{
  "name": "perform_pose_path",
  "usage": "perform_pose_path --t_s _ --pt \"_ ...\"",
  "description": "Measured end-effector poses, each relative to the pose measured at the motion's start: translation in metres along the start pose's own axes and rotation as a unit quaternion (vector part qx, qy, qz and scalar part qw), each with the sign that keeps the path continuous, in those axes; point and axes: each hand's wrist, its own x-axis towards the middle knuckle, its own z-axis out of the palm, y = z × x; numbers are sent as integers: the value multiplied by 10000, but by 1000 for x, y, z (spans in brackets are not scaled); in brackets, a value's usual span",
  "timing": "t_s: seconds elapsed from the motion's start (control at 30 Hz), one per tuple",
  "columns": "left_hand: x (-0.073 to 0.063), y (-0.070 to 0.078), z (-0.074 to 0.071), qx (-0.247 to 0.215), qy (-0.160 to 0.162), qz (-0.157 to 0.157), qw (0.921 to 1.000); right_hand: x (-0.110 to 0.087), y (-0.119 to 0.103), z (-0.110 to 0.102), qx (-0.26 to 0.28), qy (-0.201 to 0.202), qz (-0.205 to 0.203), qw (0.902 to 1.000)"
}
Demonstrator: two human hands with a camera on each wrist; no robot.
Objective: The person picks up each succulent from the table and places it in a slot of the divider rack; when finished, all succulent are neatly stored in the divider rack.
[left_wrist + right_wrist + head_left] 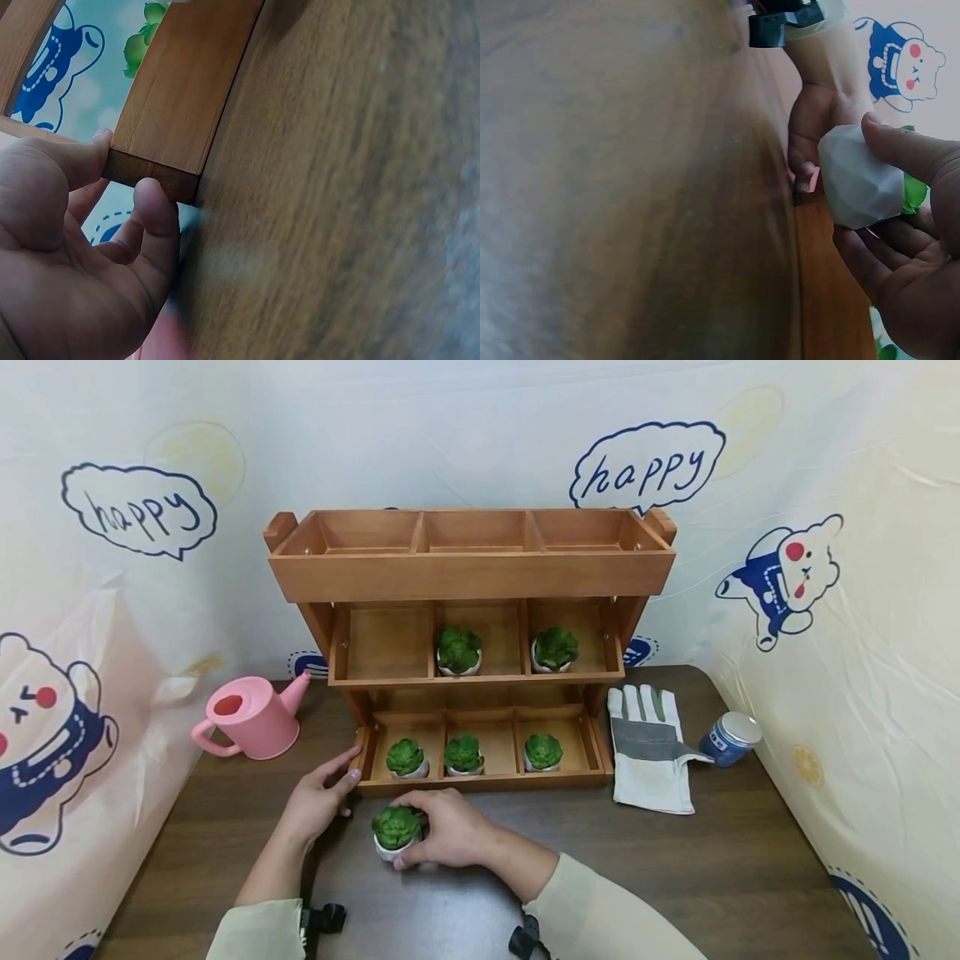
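My right hand [456, 828] holds a small potted succulent [396, 829] by its white pot, in front of the shelf's lower left. In the right wrist view, the faceted white pot [862, 176] sits between thumb and fingers, its green leaves partly hidden by the hand. My left hand [318, 802] grips the lower left corner of a three-tier wooden shelf [472, 578]; the left wrist view has its thumb and fingers around the board's end [154, 174]. Three succulents [462, 753] stand in the bottom tier, one per compartment. The middle tier holds a succulent [459, 650] in its centre and another [555, 648] at right.
A pink watering can [258, 722] stands left of the shelf on the dark wooden table [720, 868]. To the right lie white and grey gloves [651, 752], touching or close to a blue can with a silver lid [729, 739]. A printed cloth [465, 435] hangs behind and at the sides.
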Motion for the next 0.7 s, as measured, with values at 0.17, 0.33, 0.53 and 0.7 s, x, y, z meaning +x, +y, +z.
perform_pose_path --t_s 0.17,0.33,0.53,0.7 --pt "-1 1 0 12 10 3 10000 0 -5 -8 186 105 -80 9997" --pt "-1 1 0 19 15 -25 10000 1 -7 -12 216 259 -181 9993" --pt "-1 1 0 6 39 42 10000 2 -10 -21 268 258 -81 9993" --pt "-1 0 0 -20 40 100 9999 4 -14 -31 338 373 -205 9985"
